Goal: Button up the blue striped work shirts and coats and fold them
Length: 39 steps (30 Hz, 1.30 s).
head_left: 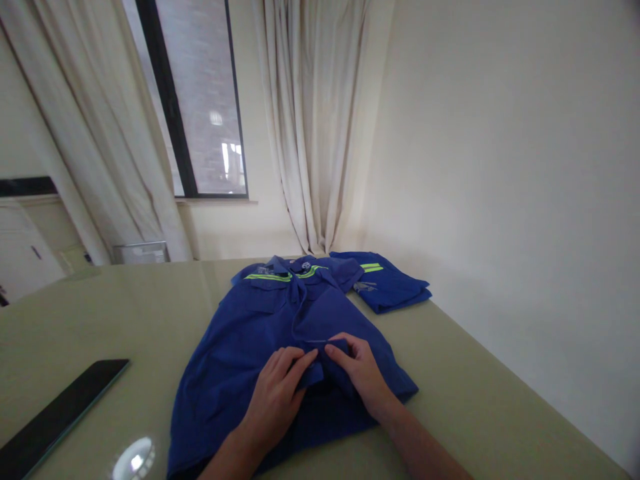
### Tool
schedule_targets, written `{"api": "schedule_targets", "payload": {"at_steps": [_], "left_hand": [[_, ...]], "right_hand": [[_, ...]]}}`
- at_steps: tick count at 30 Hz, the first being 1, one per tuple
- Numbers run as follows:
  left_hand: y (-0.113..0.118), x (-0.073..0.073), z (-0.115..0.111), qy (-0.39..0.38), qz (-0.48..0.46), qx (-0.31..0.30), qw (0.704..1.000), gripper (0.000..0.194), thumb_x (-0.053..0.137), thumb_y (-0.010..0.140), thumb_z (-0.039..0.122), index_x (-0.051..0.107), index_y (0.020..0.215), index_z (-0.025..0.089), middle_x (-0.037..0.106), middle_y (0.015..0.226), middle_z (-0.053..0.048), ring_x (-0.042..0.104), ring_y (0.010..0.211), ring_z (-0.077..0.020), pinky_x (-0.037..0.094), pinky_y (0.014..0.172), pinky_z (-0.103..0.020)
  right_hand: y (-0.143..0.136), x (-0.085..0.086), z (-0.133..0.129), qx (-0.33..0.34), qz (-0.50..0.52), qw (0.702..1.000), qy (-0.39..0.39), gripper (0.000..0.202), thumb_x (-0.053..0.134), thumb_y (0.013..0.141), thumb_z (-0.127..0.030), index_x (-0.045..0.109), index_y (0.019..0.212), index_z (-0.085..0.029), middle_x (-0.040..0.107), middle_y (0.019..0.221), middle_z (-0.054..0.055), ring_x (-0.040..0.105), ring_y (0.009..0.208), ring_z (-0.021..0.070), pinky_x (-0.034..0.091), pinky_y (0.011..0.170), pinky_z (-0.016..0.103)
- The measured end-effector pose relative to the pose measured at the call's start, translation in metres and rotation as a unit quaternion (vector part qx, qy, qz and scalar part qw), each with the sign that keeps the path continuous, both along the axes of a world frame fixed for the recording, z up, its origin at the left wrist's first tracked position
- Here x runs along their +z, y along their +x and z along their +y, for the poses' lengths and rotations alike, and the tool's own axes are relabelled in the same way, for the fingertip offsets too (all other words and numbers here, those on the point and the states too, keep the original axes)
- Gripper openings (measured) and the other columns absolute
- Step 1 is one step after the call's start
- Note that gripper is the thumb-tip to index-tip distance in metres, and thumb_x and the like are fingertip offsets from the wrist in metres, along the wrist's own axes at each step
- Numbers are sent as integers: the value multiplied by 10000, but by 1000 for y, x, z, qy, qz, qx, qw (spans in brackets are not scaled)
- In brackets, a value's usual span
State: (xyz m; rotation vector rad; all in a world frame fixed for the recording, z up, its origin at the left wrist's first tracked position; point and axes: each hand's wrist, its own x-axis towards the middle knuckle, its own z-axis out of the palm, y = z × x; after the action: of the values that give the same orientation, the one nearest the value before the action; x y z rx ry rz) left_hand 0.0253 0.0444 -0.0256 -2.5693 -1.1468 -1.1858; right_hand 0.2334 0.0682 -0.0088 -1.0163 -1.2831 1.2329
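Green surface [150, 307], blue shirt [235, 340] spread at twelve o'clock.
Folded garment [393, 287] at one o'clock; left hand [276, 393] and right hand [364, 375], each grip narrow, pinch the shirt's lower front, apparently working its edges, which calls for steady fingertips.

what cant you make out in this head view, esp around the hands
All in the head view:
- Whether a button sits between the left hand and right hand: fingers and cloth hide it.
- Lettering on the blue shirt's chest: too small and blurred.
- Near end of the black slab: cut off by the picture's edge.
- Inner layers of the folded garment: its top layer covers them.
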Motion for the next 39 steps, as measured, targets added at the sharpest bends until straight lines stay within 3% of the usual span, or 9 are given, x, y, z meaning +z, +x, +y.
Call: {"api": "schedule_targets", "payload": {"at_steps": [4,7,11,13,17,22,39], "left_hand": [[-1,4,0,14,-55,-34,998,475,453,800,-56,590,1159,223,717,1031,-36,664,941,-197,541,852,-344],[0,9,-1,32,-69,-56,996,378,436,824,-62,596,1023,216,721,952,-21,660,872,-180,522,791,-314],[2,15,-2,71,-51,-59,994,311,458,911,-9,640,1039,209,724,961,-31,649,901,-187,503,813,-317],[2,15,-2,79,-46,-61,994,260,482,956,40,657,1051,208,723,958,-31,643,904,-184,494,823,-314],[3,14,-3,84,-51,-72,993,180,509,1011,132,673,1049,197,718,953,-34,634,893,-168,482,822,-298],[4,11,-4,88,-35,-78,992,165,536,1012,134,682,1057,197,710,971,-29,617,913,-158,465,846,-296],[4,18,-5,111,11,-81,990,220,486,1034,160,696,1086,200,719,987,-39,633,890,-159,487,820,-311]], "right_hand": [[2,4,-3,42,46,998,-29,348,833,714,-456,755,914,-182,715,841,27,613,785,199,478,738,304],[1,5,-5,47,53,997,-20,328,849,712,-438,711,875,-188,686,814,6,590,759,172,461,717,279],[0,5,-5,-6,-3,1000,28,385,888,686,-440,603,744,-188,555,685,-47,485,658,117,383,620,234],[-1,3,-4,6,-30,999,38,386,876,704,-456,605,732,-183,526,662,-52,459,640,111,364,603,234],[-1,-1,-4,46,-61,996,49,318,824,769,-466,682,780,-181,570,670,-37,482,640,121,382,615,247],[-1,-6,-2,38,-79,994,64,257,786,788,-439,730,804,-189,609,685,-23,520,655,140,411,635,256],[2,-9,-1,69,-40,996,40,201,769,774,-382,732,796,-186,604,685,-30,501,649,128,393,639,249]]}}
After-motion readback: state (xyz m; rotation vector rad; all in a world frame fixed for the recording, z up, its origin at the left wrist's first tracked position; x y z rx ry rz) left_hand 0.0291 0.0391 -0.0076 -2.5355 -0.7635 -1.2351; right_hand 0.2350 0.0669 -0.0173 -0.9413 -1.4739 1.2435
